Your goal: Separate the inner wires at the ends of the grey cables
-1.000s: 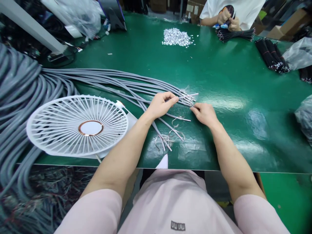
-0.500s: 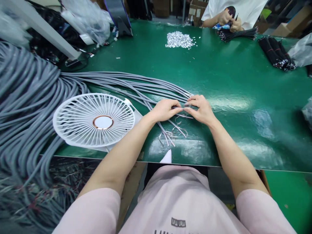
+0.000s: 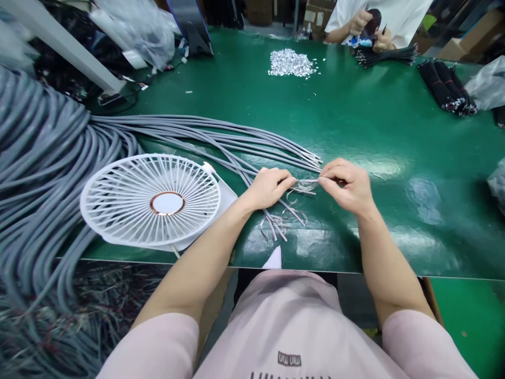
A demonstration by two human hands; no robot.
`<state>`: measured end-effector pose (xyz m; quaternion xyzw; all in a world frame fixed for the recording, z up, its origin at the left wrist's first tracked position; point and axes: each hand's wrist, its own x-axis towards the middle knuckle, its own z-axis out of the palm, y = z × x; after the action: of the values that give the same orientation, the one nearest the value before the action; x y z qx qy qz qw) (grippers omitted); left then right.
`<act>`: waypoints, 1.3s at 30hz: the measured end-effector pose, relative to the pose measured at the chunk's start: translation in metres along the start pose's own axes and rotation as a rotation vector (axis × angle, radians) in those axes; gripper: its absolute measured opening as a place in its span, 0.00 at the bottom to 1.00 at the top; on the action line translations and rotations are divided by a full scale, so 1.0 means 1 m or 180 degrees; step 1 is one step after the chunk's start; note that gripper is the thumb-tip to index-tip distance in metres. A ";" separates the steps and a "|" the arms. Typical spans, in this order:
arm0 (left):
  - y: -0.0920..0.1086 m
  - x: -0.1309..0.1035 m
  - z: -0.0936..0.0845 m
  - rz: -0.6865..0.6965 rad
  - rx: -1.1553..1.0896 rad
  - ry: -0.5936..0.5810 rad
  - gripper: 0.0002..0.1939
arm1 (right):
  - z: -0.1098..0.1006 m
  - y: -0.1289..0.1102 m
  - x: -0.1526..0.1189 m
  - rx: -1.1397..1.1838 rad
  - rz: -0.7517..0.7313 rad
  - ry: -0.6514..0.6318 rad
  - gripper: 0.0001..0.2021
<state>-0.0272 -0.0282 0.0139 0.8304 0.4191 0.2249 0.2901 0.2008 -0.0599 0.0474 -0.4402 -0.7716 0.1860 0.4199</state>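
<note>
While our left hand (image 3: 271, 186) and right hand (image 3: 349, 185) pinch one cable (image 3: 307, 181) mid-frame, we probably part strands (image 3: 306, 188); next move needs steadiness.

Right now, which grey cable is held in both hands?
The one whose pale end spans left hand to right hand; the other visible cable ends lie to either side, none bridging both hands.

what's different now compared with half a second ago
The right hand has moved rightward, away from the left hand, so a cable end now shows pinched between their fingertips. Across the table, a co-worker's hands have drawn apart. The left hand stays about where it was; the fan and silvery scraps haven't moved.
</note>
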 end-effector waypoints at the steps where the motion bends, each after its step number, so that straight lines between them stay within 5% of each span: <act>1: 0.001 -0.001 0.000 -0.0014 -0.0031 0.0086 0.19 | -0.003 0.000 0.000 -0.0020 0.0059 0.0130 0.12; 8: 0.001 -0.002 0.010 0.0125 0.0090 0.0617 0.12 | -0.016 0.000 -0.001 -0.0491 0.0305 0.0425 0.15; 17: 0.000 -0.001 0.010 0.0409 0.0312 0.0852 0.13 | 0.003 -0.005 -0.009 -0.0935 0.0377 -0.0035 0.14; 24: 0.000 -0.001 0.009 0.0459 0.0342 0.0883 0.13 | 0.010 -0.004 -0.010 -0.0851 0.0170 -0.0167 0.14; 31: 0.000 -0.001 0.007 0.0216 0.0052 0.0716 0.14 | 0.001 0.000 -0.004 -0.0577 0.0380 0.0454 0.09; 39: -0.001 -0.005 0.005 0.0443 -0.0027 0.0857 0.12 | 0.006 0.005 0.002 0.0131 0.0756 0.0208 0.10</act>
<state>-0.0272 -0.0329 0.0093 0.8186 0.3947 0.3556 0.2183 0.1983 -0.0553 0.0412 -0.5257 -0.6959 0.2357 0.4287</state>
